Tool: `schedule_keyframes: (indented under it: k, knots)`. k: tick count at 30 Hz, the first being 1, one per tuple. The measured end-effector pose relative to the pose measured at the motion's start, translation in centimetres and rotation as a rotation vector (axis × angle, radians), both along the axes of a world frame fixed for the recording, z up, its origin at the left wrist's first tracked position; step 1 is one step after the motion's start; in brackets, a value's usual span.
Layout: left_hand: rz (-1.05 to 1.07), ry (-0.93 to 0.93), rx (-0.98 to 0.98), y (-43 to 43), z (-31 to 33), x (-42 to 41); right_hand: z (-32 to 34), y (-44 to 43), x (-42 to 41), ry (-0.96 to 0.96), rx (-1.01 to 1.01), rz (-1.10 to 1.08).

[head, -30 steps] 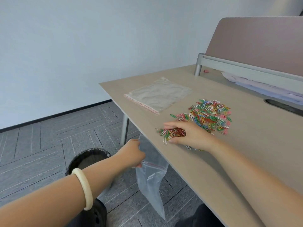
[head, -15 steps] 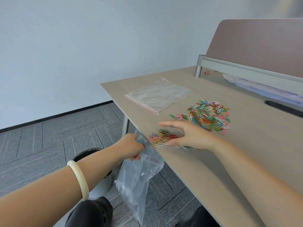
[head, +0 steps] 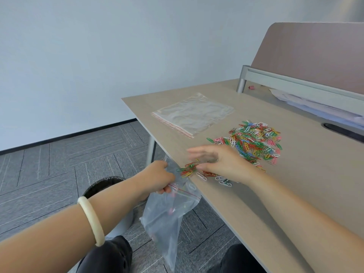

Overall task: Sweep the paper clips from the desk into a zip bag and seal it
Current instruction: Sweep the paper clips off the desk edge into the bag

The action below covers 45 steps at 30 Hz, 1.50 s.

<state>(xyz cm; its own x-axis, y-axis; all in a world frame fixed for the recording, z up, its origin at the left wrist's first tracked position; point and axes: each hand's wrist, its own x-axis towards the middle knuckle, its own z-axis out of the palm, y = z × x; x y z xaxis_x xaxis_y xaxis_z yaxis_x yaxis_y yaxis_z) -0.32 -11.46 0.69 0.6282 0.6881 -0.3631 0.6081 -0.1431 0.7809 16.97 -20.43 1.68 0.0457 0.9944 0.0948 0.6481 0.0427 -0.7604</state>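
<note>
The bag (head: 169, 219) is held below the counter (head: 315, 164) edge, its mouth pinched in the grip of the left hand (head: 157, 178). Faint coloured pieces are seen inside it. The right hand (head: 220, 162) is placed low over the counter, grip spread and fingers blurred, against a small bunch of clips (head: 189, 170) at the edge beside the bag mouth. The main pile (head: 256, 140) is located just behind that hand. A second bag (head: 193, 115) is laid flat further back. A bin (head: 102, 184) is noted on the floor.
</note>
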Motion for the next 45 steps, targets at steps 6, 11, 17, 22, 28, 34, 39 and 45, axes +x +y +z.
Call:
schedule_keyframes:
  k: [6,11,17,22,28,34,39,45]
  knots:
    - [-0.011,-0.020,-0.036,-0.4,-0.3,-0.1,0.0,-2.1,3.2,-0.417,-0.144,-0.120]
    - [-0.001,-0.020,-0.053,-0.4,-0.6,-0.2,-1.6,0.0,2.1,-0.374,-0.004,-0.065]
    - [0.009,-0.039,-0.065,-0.3,-0.7,-0.1,-1.9,1.3,-0.4,-0.283,0.054,0.029]
    - [0.016,-0.047,-0.071,-0.3,-0.4,-0.1,0.0,-0.4,2.1,-0.288,0.025,-0.096]
    - [0.014,-0.031,-0.069,-0.1,-0.6,-0.2,-2.2,-1.3,3.0,-0.431,-0.140,-0.015]
    - [0.032,-0.040,-0.080,0.2,-1.0,-0.4,-1.7,0.2,1.1,-0.302,-0.089,0.024]
    - [0.034,-0.044,-0.072,0.2,-0.9,-0.3,-2.1,1.0,-0.3,-0.116,-0.030,-0.041]
    - [0.034,-0.055,-0.072,-0.3,-0.6,-0.6,-1.3,1.0,-2.1,0.035,0.010,-0.041]
